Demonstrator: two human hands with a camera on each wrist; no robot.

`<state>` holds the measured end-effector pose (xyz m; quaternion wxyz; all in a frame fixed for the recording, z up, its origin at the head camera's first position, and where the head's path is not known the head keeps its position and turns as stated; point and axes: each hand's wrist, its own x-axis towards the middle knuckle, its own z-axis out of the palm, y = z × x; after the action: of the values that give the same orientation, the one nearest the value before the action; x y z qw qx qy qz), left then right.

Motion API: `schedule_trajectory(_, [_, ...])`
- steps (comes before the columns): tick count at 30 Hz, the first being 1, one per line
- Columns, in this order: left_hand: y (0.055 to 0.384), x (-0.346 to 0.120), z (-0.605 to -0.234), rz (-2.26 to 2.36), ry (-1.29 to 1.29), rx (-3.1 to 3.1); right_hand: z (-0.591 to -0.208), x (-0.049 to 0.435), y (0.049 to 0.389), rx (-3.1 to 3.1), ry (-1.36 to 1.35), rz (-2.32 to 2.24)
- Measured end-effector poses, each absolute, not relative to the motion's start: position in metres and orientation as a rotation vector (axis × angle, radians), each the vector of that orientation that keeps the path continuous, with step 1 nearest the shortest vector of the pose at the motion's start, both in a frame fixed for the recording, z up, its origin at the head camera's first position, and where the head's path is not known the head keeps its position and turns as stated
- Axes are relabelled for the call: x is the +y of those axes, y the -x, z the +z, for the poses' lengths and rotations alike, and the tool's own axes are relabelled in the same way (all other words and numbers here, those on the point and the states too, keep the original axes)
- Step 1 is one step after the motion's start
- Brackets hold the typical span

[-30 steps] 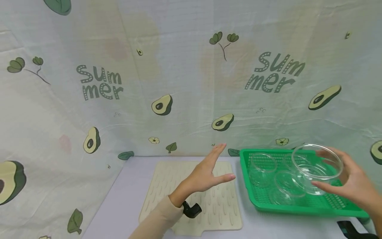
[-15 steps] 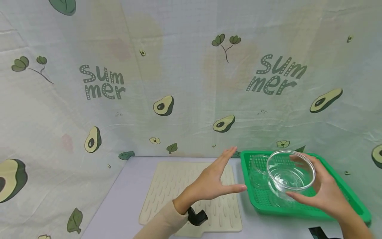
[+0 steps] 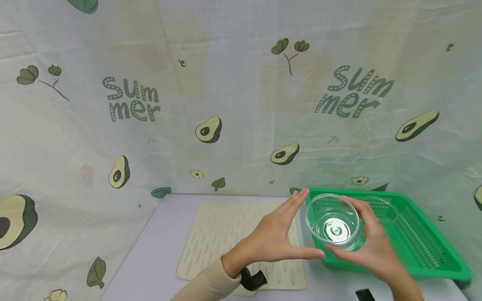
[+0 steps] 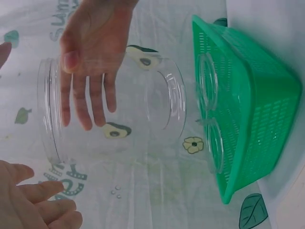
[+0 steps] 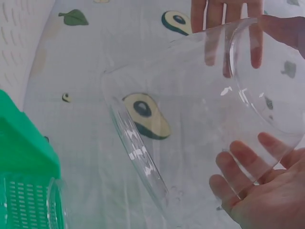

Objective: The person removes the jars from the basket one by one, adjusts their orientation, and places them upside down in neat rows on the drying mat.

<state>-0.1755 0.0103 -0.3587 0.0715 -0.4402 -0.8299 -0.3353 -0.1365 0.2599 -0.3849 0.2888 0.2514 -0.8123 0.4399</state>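
A clear, wide-mouthed jar (image 3: pixel 333 228) is lifted at the left end of the green basket (image 3: pixel 421 248), its round mouth tipped toward the head camera. My right hand (image 3: pixel 370 246) grips its right side between thumb and fingers. The left hand (image 3: pixel 267 240) is close by on the left, fingers straight and thumb spread away from them, thumb tip near the jar's lower rim. Through the jar's clear wall, the left wrist view shows the right hand's fingers (image 4: pixel 95 102) behind it. More clear jars (image 4: pixel 214 143) stand in the basket, partly hidden in the head view.
A cream mat (image 3: pixel 226 234) with raised ridges lies on the white table (image 3: pixel 150 259), left of the basket and under the left forearm. Behind the table hangs a cloth (image 3: pixel 241 83) printed with avocados and lettering.
The right hand has carried the jar left across the basket, toward the left hand. My left hand has shifted a little right, its fingers still spread.
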Motion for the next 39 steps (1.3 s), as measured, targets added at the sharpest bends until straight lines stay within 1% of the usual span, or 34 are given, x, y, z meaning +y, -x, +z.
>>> schedule_trajectory(10, [0.175, 0.008, -0.364, -0.886, 1.308, -2.430, -0.397, 0.234, 0.141, -2.192, -0.616, 1.147])
schedule_trajectory(17, [0.175, 0.006, -0.366, -0.872, 1.300, -2.389, -0.405, 0.219, 0.145, -2.189, -0.644, 1.218])
schedule_trajectory(27, [0.174, 0.000, -0.372, -0.799, 1.247, -2.386, -0.411, 0.202, 0.145, -2.191, -0.678, 1.163])
schedule_trajectory(33, [0.175, -0.003, -0.373, -0.757, 1.205, -2.384, -0.414, 0.193, 0.148, -2.134, -0.751, 1.180])
schedule_trajectory(39, [0.177, -0.007, -0.375, -0.702, 1.166, -2.390, -0.419, 0.189, 0.148, -2.189, -0.726, 1.164])
